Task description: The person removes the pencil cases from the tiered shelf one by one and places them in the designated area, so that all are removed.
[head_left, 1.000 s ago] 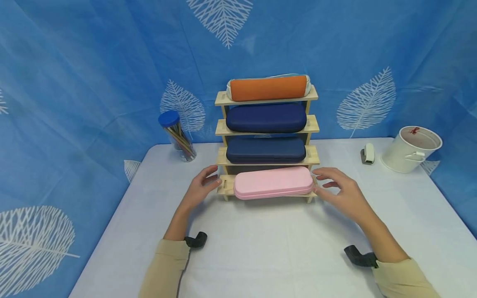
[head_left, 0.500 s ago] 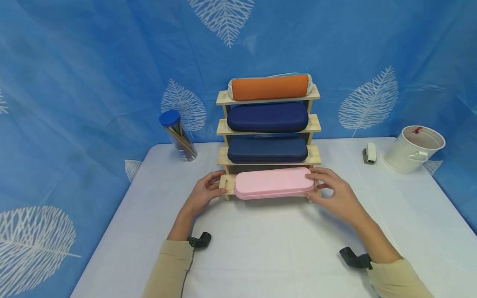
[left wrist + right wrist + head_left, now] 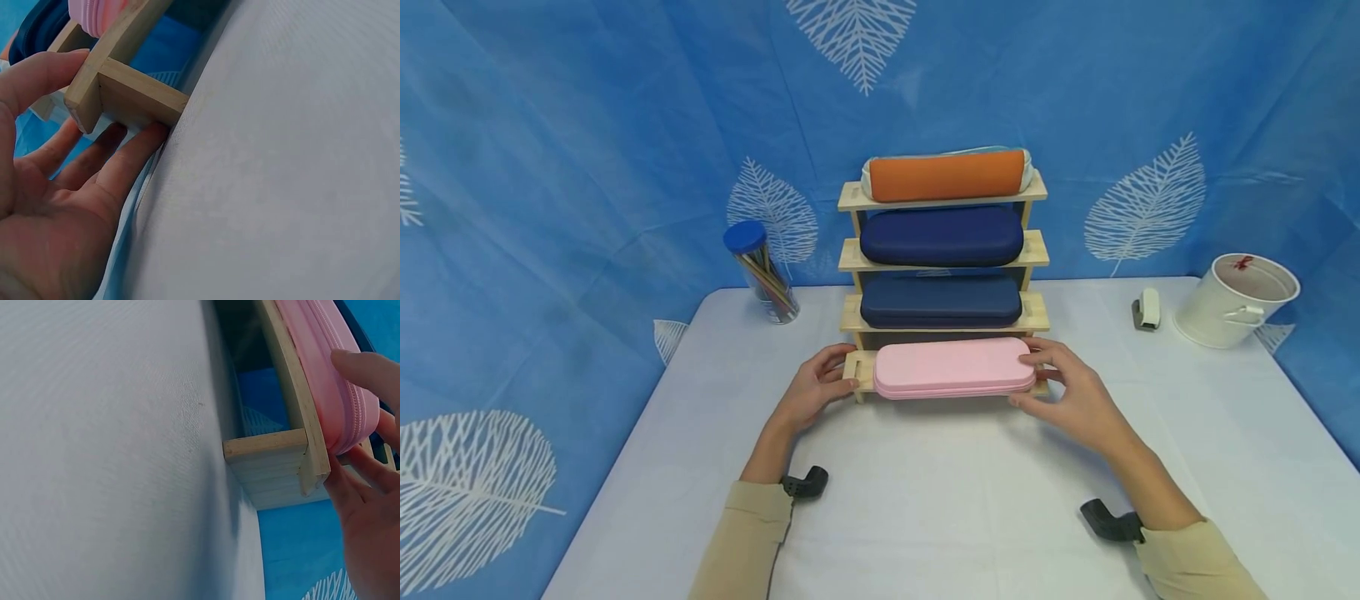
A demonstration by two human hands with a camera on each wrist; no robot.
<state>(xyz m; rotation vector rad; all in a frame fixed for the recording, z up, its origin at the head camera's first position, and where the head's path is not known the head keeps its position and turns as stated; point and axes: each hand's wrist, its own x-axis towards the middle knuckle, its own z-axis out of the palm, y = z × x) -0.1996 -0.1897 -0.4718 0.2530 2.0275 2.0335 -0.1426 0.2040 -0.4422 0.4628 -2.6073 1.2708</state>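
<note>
A wooden tiered rack (image 3: 862,364) stands at the back of the white table, with a long case on each shelf. On its lowest shelf lies a pink zippered pencil case (image 3: 951,367). My left hand (image 3: 808,393) grips that shelf's left end; in the left wrist view the thumb touches the wooden edge (image 3: 84,94) and the fingers reach round its side. My right hand (image 3: 1078,402) holds the pink case's right end, thumb on its zippered side and other fingers around the end (image 3: 359,425). Higher up are two navy cases, the lower one (image 3: 940,302) and upper one (image 3: 940,236), and an orange-and-white pouch (image 3: 951,176).
Left of the rack, a clear jar with a blue lid (image 3: 745,237) holds thin sticks, perhaps pencils. A small white stapler-like object (image 3: 1147,309) and a white metal bucket (image 3: 1213,312) are on the right. Blue leaf-patterned cloth (image 3: 625,167) hangs behind the table.
My left hand has moved right onto the shelf's end. My right hand has moved left onto the pink case, which has turned slightly and lies a little straighter along the shelf.
</note>
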